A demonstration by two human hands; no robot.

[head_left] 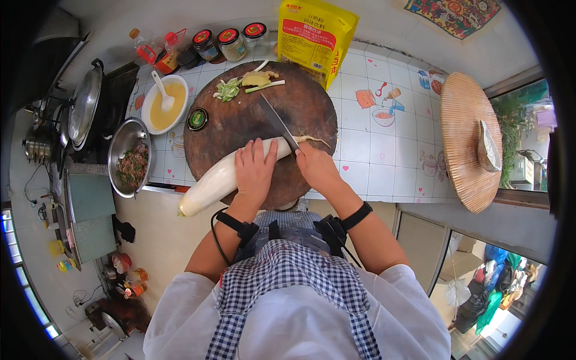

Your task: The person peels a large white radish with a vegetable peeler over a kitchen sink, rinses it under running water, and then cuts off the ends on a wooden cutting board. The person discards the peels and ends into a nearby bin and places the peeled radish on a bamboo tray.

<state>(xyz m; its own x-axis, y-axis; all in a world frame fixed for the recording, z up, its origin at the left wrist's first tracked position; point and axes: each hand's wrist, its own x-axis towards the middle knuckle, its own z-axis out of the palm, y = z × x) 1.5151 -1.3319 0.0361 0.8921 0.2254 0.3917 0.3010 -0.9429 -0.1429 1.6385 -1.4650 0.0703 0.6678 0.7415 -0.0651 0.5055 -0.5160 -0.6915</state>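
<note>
A long white daikon radish (215, 179) lies slantwise across the round wooden chopping board (310, 99), its thick end reaching past the board's near left edge. My left hand (255, 167) presses down on it near the thin end, fingers spread over the top. In my right hand (316, 167) is the handle of a kitchen knife (276, 119). Its blade points away to the far left and crosses the radish close to the root tip (312, 139). Whether the edge has entered the flesh, I cannot tell. Chopped scallion (228, 90) and a piece of ginger (257, 79) rest at the board's far side.
A jar lid (197, 119) sits on the board's left. Beyond it stand a bowl of yellow liquid (155, 108) with a white spoon and a steel bowl of minced meat (132, 168). Jars (231, 45) and a yellow pouch (310, 40) line the back; a bamboo tray (463, 139) is right.
</note>
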